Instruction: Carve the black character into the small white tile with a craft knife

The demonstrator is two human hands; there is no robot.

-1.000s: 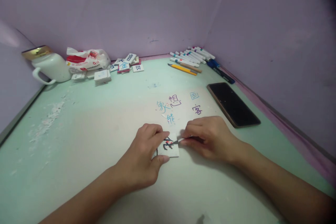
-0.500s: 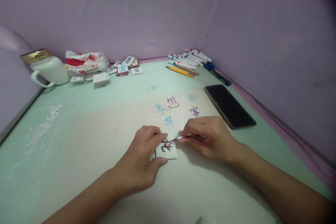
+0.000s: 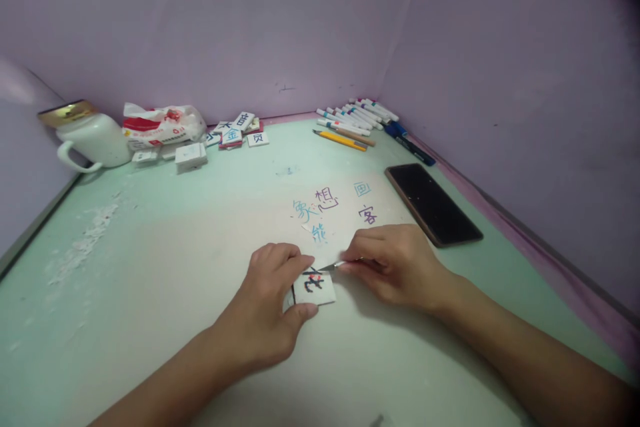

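Note:
A small white tile (image 3: 315, 287) with a dark written character lies on the pale green table (image 3: 150, 267). My left hand (image 3: 267, 307) is closed on the tile's left side, thumb below and fingers above. My right hand (image 3: 395, 263) is pinched round a thin metal-tipped tool (image 3: 331, 266) whose point touches the tile's upper edge. Just beyond the hands, several coloured characters (image 3: 330, 208) are written on the table top.
A black phone (image 3: 433, 203) lies to the right. Several markers and pencils (image 3: 355, 120) sit in the far corner. More character tiles (image 3: 237, 132), a plastic bag (image 3: 163, 123) and a white mug (image 3: 87, 137) stand at the back left. White crumbs (image 3: 83, 243) lie along the left edge.
Both hands and the tile have drifted slightly left and down in view. The tool tip has slid from the tile's right side toward its upper edge.

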